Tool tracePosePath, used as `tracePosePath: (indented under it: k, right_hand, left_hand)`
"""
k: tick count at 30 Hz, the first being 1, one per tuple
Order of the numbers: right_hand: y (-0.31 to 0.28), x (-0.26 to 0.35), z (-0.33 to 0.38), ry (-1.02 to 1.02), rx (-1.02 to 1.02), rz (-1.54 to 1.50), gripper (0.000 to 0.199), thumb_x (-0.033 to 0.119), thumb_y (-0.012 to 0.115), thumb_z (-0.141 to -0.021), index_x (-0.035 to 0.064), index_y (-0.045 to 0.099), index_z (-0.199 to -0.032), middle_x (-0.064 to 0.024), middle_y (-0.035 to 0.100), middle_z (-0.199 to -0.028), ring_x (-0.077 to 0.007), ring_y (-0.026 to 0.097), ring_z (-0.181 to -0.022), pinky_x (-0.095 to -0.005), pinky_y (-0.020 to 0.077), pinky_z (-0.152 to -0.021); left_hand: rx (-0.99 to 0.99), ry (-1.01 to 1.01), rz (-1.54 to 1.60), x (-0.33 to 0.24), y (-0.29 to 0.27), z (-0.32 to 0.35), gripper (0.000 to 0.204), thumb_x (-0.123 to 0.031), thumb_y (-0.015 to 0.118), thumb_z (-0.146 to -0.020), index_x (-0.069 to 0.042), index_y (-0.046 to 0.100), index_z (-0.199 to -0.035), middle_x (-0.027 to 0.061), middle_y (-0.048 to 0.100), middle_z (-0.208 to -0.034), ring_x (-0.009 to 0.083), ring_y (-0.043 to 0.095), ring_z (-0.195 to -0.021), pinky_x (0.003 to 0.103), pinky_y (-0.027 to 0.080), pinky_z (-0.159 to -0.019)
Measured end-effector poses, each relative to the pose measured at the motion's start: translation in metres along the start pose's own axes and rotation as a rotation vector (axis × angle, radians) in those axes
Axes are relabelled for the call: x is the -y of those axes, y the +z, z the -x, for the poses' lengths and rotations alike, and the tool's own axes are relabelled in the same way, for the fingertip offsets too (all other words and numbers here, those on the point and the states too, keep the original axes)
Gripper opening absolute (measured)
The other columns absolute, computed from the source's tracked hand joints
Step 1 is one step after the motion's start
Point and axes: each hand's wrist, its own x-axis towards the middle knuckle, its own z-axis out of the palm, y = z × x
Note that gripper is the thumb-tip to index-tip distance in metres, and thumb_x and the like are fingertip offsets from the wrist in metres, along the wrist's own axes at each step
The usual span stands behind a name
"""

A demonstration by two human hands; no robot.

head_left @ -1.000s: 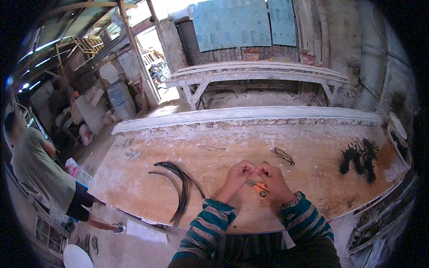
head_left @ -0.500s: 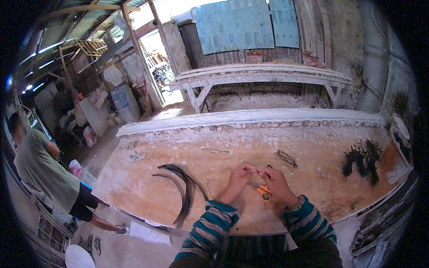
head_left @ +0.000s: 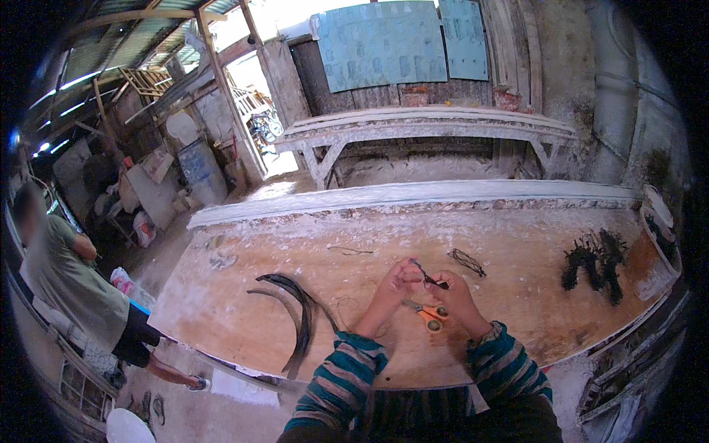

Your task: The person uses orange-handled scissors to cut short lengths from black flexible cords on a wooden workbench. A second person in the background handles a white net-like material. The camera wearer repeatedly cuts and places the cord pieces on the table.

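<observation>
Near edge, centre: two hands, close together above the table (head_left: 244, 295). The left hand (head_left: 395, 284) and right hand (head_left: 454, 292) both pinch one thin dark strand (head_left: 428, 275), which runs between the fingertips, held just off the tabletop.

Risk, as a judgement: the strand looks slight and could slip or snap if the two pinches pull apart too hard. The scissors (head_left: 426, 313), one pair with orange handles, lie on the table right under the right hand; a wrist dropping onto them could knock them about, or catch a blade.

Left of the hands: two long, dark, curved strips (head_left: 299, 317), lying side by side and touching at the near end. They reach close to the near edge, so an elbow could sweep them off.

Further out: two small loose tangles of dark thread (head_left: 467, 260), one far-right of the hands, one far-left.

Far right: one clump of dark bundles (head_left: 594, 262); number within it cannot be told.

Beyond the table: one pale bench (head_left: 421, 125). Far left: one person (head_left: 66, 280), standing.
</observation>
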Motion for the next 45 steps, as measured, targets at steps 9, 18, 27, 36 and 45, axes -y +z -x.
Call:
tracePosePath:
  k: [9, 18, 27, 36, 45]
  right_hand:
    - [-0.002, 0.004, 0.001, -0.071, 0.049, -0.163, 0.011, 0.011, 0.063, -0.079, 0.0035, 0.056, -0.082, -0.0009, 0.056, -0.073, -0.0074, 0.052, -0.063, -0.0219, 0.0438, -0.055]
    - [0.006, 0.014, 0.008, -0.179, 0.037, 0.058, 0.016, 0.012, 0.061, -0.081, 0.0005, 0.059, -0.092, -0.0054, 0.06, -0.08, -0.0121, 0.058, -0.071, -0.024, 0.0488, -0.056]
    - [-0.004, 0.015, 0.005, -0.12, 0.106, 0.109, 0.02, 0.006, 0.057, -0.081, 0.0006, 0.06, -0.1, -0.0111, 0.062, -0.089, -0.0174, 0.061, -0.075, -0.0281, 0.0531, -0.06]
    - [0.002, 0.021, 0.012, -0.233, -0.004, 0.558, 0.017, 0.011, 0.06, -0.078, 0.0052, 0.063, -0.094, -0.01, 0.064, -0.077, -0.0156, 0.06, -0.067, -0.0276, 0.0461, -0.06]
    - [-0.003, -0.002, -0.006, -0.143, 0.02, -0.125, 0.01, 0.007, 0.059, -0.08, 0.0025, 0.056, -0.088, -0.001, 0.058, -0.073, -0.0112, 0.054, -0.065, -0.0253, 0.044, -0.062]
  left_hand:
    - [-0.054, -0.206, -0.046, -0.014, 0.024, 0.007, 0.022, -0.016, 0.064, -0.08, -0.005, 0.055, -0.097, -0.0004, 0.059, -0.086, 0.0101, 0.054, -0.083, 0.024, 0.042, -0.073]
    - [-0.224, -0.135, -0.245, -0.013, 0.017, 0.008, 0.015, -0.013, 0.059, -0.084, -0.003, 0.06, -0.094, -0.0022, 0.056, -0.072, 0.005, 0.048, -0.067, 0.02, 0.039, -0.064]
    - [-0.153, -0.156, -0.231, -0.017, 0.023, 0.006, 0.023, -0.008, 0.057, -0.084, -0.001, 0.058, -0.106, -0.002, 0.057, -0.076, 0.0057, 0.049, -0.068, 0.02, 0.04, -0.066]
    - [0.02, -0.184, -0.168, -0.019, 0.033, 0.01, 0.037, -0.01, 0.062, -0.08, -0.004, 0.049, -0.114, 0.0037, 0.056, -0.101, 0.012, 0.054, -0.089, 0.027, 0.046, -0.076]
    - [0.104, -0.107, -0.042, 0.007, 0.026, 0.008, 0.038, -0.004, 0.058, -0.081, -0.006, 0.046, -0.118, 0.0015, 0.052, -0.105, 0.0103, 0.051, -0.095, 0.025, 0.045, -0.078]
